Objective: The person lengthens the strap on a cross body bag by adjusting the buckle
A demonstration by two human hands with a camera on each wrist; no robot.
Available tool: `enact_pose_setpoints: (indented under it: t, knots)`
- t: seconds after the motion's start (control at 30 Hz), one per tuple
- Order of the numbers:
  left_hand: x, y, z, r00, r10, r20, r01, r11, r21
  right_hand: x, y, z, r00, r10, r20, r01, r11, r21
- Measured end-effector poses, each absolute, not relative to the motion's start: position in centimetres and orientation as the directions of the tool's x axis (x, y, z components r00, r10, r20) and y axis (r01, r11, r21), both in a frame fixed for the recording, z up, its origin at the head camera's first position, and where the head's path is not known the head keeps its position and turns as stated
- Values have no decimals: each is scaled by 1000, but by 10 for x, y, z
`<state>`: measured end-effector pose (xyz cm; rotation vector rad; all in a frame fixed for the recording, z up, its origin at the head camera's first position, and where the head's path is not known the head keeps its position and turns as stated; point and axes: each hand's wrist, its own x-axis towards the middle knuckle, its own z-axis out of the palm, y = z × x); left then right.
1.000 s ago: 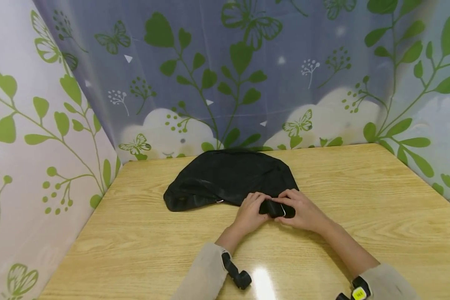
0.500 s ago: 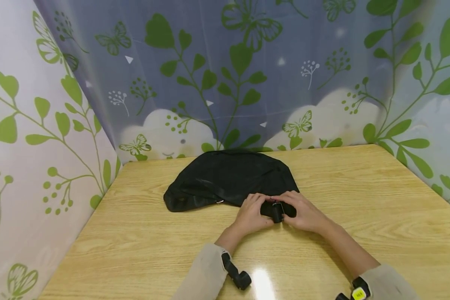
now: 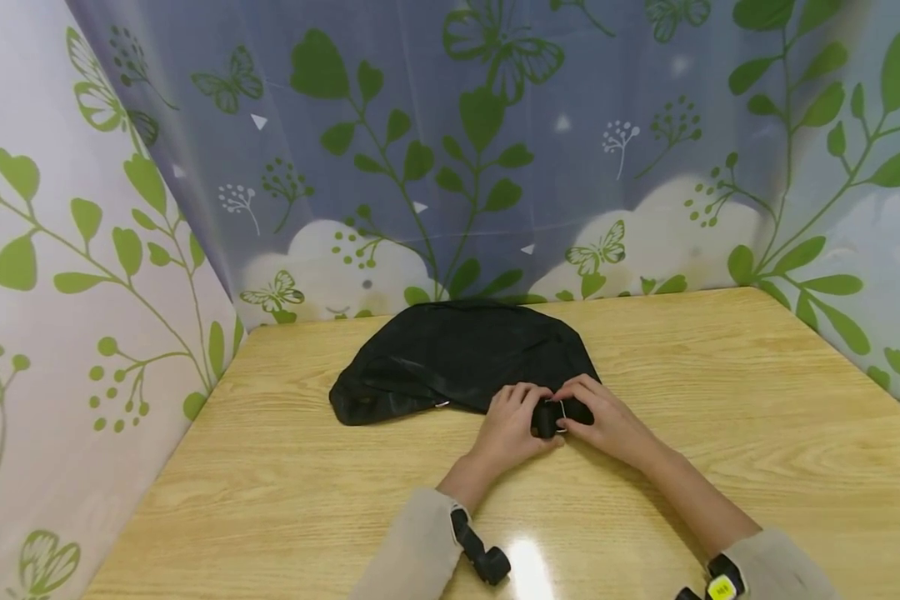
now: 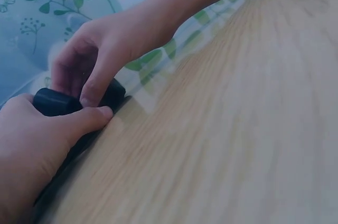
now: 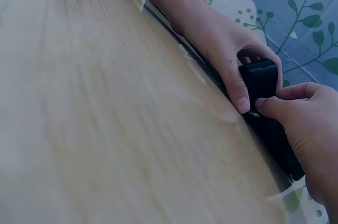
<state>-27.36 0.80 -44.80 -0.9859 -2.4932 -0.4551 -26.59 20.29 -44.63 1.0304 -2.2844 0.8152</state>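
My fingers are clamped, left hand (image 3: 510,423) on the strap loop (image 3: 545,420), right hand (image 3: 612,423) pinching the metal ring (image 3: 564,413) just rightward, black bag (image 3: 468,354) crosswise beyond.

bag (image 3: 465,354) on surface (image 3: 270,500) | backdrop (image 3: 390,192) behind both | strap (image 3: 546,420) at bag's near right edge, between grips | left grip (image 3: 508,429) left of it | right grip (image 3: 612,427) right
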Motion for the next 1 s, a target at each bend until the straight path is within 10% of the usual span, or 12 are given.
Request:
enact_pose_setpoints:
  t: [1.0]
  knots:
    - [-273,17,-451,-702,487,520,642,748,167,-268,206,-445,-578,-416,702,-754,601,-264]
